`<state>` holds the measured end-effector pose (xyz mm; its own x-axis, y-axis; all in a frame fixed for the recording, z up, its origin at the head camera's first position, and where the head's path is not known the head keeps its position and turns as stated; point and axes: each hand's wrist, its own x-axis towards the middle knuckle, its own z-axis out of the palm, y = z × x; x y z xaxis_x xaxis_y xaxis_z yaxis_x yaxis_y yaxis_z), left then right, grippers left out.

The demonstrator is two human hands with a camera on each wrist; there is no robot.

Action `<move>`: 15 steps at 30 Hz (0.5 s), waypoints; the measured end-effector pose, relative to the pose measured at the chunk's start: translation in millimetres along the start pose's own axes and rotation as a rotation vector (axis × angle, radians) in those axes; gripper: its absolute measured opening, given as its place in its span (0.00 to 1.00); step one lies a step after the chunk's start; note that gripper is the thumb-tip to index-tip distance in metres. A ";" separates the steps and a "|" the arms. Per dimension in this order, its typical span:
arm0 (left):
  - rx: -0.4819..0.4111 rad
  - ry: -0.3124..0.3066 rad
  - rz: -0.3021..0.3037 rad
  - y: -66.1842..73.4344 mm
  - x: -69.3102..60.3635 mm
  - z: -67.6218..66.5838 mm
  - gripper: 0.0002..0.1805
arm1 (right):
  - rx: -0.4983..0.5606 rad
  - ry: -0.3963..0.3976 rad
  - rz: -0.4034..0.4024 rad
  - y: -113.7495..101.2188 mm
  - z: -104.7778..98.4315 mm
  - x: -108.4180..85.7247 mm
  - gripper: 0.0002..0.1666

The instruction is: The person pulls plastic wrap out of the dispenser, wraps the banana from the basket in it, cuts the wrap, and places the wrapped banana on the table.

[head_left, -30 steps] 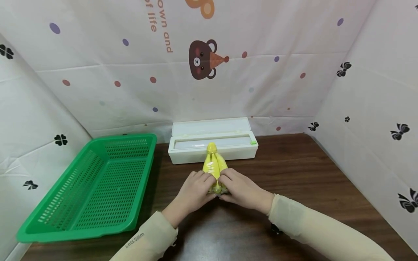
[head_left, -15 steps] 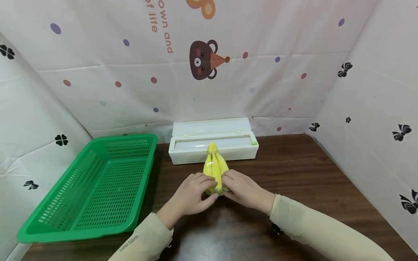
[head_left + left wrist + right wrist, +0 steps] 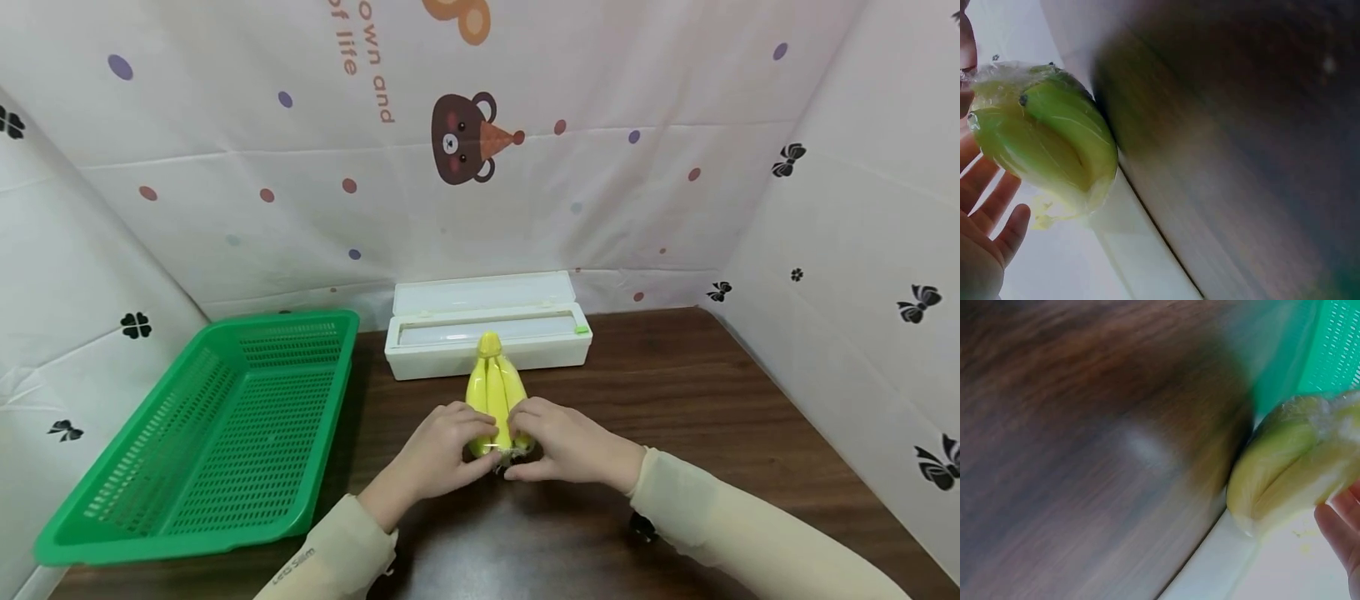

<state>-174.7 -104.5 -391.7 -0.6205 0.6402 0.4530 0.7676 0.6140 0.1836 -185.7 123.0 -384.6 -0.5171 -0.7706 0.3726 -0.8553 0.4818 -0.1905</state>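
Observation:
A yellow bunch of bananas [image 3: 497, 400] in clear cling film sits mid-table, its stem toward the white box. My left hand [image 3: 442, 450] holds its near left side, index finger on top and thumb at the lower end. On the right, my right hand [image 3: 566, 442] grips the bunch with bent fingers, the thumb by the bunched film. The left wrist view shows the bananas' blunt ends [image 3: 1054, 125] under wrinkled film, with the other fingers spread beside them. Part of the bunch [image 3: 1297, 469] appears in the right wrist view, a fingertip against it.
Behind the bananas, a white cling film dispenser [image 3: 427, 362] stands with its lid raised and a green slider at its right end. A green slotted basket [image 3: 322, 454] is to the left on the dark wooden table [image 3: 720, 400]. Printed cloth [image 3: 585, 208] hangs behind.
The left hand has shifted left and down, its thumb parting from the right hand. The right hand has slid slightly right and toward me, showing more of the bananas.

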 end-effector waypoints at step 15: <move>-0.022 -0.036 -0.014 3.4 -2.1 2.2 0.12 | 0.060 -0.050 0.014 -2.5 -2.0 -1.0 0.13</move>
<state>-171.2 -102.8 -393.9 -0.6359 0.6482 0.4189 0.7622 0.6127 0.2089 -183.0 123.3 -382.6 -0.5287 -0.7846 0.3237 -0.8476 0.4682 -0.2497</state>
